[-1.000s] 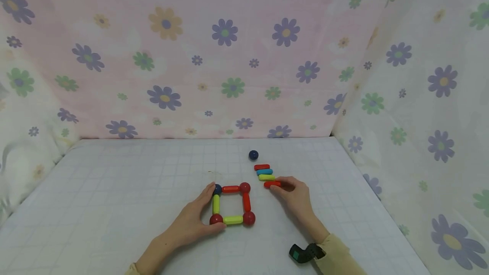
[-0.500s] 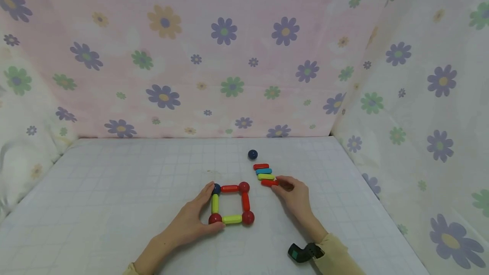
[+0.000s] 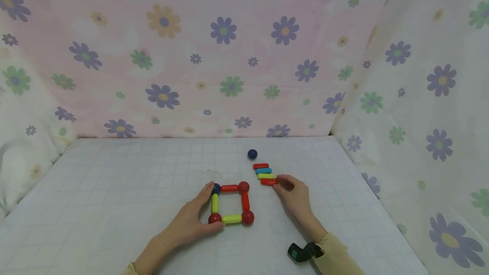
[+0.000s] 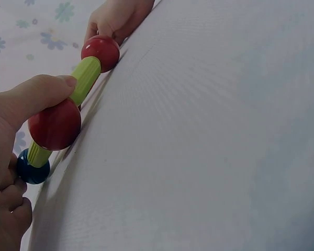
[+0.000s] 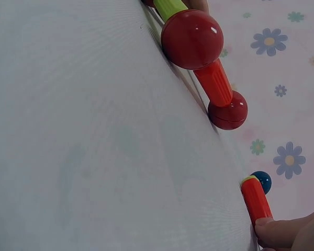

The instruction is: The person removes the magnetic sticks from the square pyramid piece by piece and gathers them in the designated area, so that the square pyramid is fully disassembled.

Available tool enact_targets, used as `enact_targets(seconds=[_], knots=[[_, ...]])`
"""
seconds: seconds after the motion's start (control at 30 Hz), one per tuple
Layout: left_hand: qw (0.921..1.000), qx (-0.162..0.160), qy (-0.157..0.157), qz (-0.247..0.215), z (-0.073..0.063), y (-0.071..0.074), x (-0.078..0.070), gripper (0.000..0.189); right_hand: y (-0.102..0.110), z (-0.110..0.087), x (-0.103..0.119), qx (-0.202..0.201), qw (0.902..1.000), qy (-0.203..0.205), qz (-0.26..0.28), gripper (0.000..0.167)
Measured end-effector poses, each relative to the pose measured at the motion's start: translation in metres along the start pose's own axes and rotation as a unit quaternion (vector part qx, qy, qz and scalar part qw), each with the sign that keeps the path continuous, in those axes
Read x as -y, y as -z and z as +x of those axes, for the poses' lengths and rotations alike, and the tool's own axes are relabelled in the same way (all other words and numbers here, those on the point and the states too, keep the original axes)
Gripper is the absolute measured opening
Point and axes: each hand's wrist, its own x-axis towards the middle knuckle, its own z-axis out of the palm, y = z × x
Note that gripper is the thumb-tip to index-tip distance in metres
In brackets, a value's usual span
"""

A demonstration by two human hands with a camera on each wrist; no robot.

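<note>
Red rod [image 3: 268, 182]: it is lying to the right of the square [image 3: 245, 201] of balls and rods, about level with its far side.
Pinch: in my judgement, good handling is asking for a firm hold at one end and a slow movement — the yellow-green rod [image 3: 265, 176] is lying very near.
Steadying: light pressure on the square is probably sufficing; a hard push could be loosening its joints.
Right hand [image 3: 296, 196]: it is pinching the red rod's right end, thumb and finger standing narrow.
Left hand [image 3: 187, 220]: it is spanning the square's left side, wider — thumb is touching the near-left red ball [image 3: 215, 218], fingers the corner blue ball [image 3: 216, 188].
Beyond the square, rightward: blue rod [image 3: 263, 171], second red rod [image 3: 261, 166] and loose dark ball [image 3: 252, 154] are resting.
</note>
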Motion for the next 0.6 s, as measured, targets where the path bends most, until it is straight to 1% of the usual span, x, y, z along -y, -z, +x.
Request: enact_targets(seconds=[0.23, 0.37, 0.5, 0.6], knots=[[1.0000, 0.004, 0.003, 0.004, 0.001, -0.001, -0.001, 0.107, 0.001, -0.002, 0.000, -0.001, 0.9999, -0.009, -0.007, 0.033], [1.0000, 0.006, 0.003, 0.006, 0.002, -0.001, -0.001, 0.107, 0.002, -0.002, 0.000, -0.002, 0.9999, -0.012, 0.000, 0.033], [0.9999, 0.003, 0.003, 0.012, 0.002, -0.001, -0.001, 0.108, 0.005, -0.001, 0.004, -0.011, 0.9994, -0.014, 0.029, 0.031], [0.9999, 0.003, 0.004, 0.015, 0.002, 0.000, 0.000, 0.108, 0.009, 0.000, 0.016, -0.032, 0.9980, 0.004, 0.054, 0.028]])
